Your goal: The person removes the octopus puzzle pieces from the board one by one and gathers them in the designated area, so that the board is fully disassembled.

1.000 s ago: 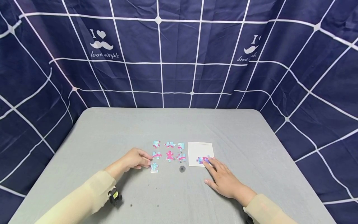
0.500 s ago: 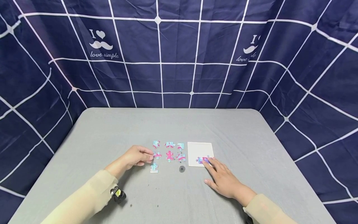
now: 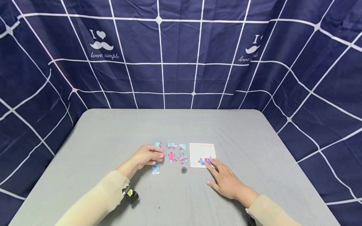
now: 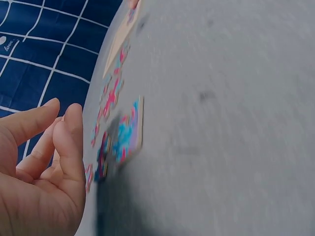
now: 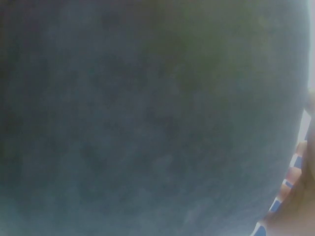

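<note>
My left hand (image 3: 145, 157) hovers over the left side of the loose jigsaw pieces, fingers loosely bent. In the left wrist view a gap shows between thumb and fingertips, with nothing held. Beneath it, a shadowed jigsaw piece (image 4: 102, 157) lies beside a blue and purple corner piece (image 4: 127, 135). My right hand (image 3: 226, 182) rests with fingers spread at the lower right of a white square puzzle tray (image 3: 198, 149). Its fingertips touch joined purple and blue jigsaw pieces (image 3: 202, 161) inside the tray, partly covering them. The right wrist view is dim and blurred.
Loose pieces lie in rows left of the tray, among them a pink piece (image 3: 171, 157) and a pink and blue piece (image 3: 183, 158). A dark round spot (image 3: 184, 170) marks the grey table (image 3: 169, 125). A navy checked curtain (image 3: 181, 47) surrounds the table.
My left hand has moved right and slightly away from me, from beside the left column of pieces to over it, hiding the middle left piece. The right hand has stayed put.
</note>
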Demonstrator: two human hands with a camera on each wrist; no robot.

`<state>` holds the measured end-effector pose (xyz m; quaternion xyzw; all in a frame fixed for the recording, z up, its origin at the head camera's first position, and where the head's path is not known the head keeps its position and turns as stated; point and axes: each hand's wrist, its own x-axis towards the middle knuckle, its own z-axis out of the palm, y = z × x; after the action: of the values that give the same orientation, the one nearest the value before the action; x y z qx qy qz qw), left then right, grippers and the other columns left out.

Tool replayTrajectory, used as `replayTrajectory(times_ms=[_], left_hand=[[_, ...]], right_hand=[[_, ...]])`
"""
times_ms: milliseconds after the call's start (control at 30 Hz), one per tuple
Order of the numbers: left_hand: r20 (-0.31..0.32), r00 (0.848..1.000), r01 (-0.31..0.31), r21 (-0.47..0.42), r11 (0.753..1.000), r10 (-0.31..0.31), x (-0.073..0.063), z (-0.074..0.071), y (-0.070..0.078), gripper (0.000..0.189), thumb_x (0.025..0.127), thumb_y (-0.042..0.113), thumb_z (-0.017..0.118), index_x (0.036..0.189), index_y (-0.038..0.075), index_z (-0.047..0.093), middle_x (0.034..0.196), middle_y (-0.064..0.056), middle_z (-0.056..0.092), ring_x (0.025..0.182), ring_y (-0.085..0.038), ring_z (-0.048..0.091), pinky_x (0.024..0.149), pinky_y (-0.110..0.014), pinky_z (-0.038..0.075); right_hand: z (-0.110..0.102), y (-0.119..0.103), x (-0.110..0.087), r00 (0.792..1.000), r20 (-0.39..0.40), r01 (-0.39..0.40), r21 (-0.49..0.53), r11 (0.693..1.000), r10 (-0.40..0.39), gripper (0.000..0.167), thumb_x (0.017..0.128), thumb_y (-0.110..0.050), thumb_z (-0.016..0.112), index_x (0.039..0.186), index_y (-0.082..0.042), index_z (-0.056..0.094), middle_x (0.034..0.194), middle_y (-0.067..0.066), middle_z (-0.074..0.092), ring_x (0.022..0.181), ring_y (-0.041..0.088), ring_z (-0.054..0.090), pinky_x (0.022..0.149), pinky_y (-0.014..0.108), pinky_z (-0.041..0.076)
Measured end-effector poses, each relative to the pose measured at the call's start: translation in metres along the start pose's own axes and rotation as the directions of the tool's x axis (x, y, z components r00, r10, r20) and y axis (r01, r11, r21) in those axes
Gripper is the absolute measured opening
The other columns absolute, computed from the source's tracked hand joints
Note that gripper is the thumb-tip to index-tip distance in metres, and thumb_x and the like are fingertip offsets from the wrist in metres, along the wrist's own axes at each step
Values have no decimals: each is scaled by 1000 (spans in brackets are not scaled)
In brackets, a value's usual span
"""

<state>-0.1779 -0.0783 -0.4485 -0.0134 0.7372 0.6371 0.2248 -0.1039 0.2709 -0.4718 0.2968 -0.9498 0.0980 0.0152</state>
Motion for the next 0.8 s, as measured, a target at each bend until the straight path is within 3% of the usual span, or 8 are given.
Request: replayTrajectory(times_ms=[267, 567, 800], left_hand=[[39, 999, -10, -26, 1000, 11, 10, 21, 4, 35, 86, 9, 71, 118, -3, 63, 98, -14, 70, 85, -19, 69, 61, -23, 55], [93, 995, -20, -47, 999, 25, 20, 46, 8, 35, 86, 7, 70, 118, -5, 62, 97, -13, 71, 83, -17, 69, 56, -18, 52], [110, 994, -15, -46, 999, 20, 25, 63, 11, 34, 85, 7, 71, 116, -4, 64, 93, -11, 71, 79, -14, 68, 58, -19, 54]], right_hand=[[-1, -1, 0, 1000, -4, 5, 8, 1000, -5, 67, 95, -38, 58, 147, -5, 34, 146, 21, 32, 135, 42, 28, 104, 59, 30], [1, 1, -1, 997, -65, 45, 21, 999, -44, 67, 94, -40, 59, 144, -3, 36, 143, 22, 35, 131, 44, 33, 99, 60, 34], [-1, 0, -1, 1000, -27, 10, 43, 999, -9, 65, 93, -38, 61, 143, -4, 38, 145, 21, 34, 134, 43, 30, 103, 59, 31]])
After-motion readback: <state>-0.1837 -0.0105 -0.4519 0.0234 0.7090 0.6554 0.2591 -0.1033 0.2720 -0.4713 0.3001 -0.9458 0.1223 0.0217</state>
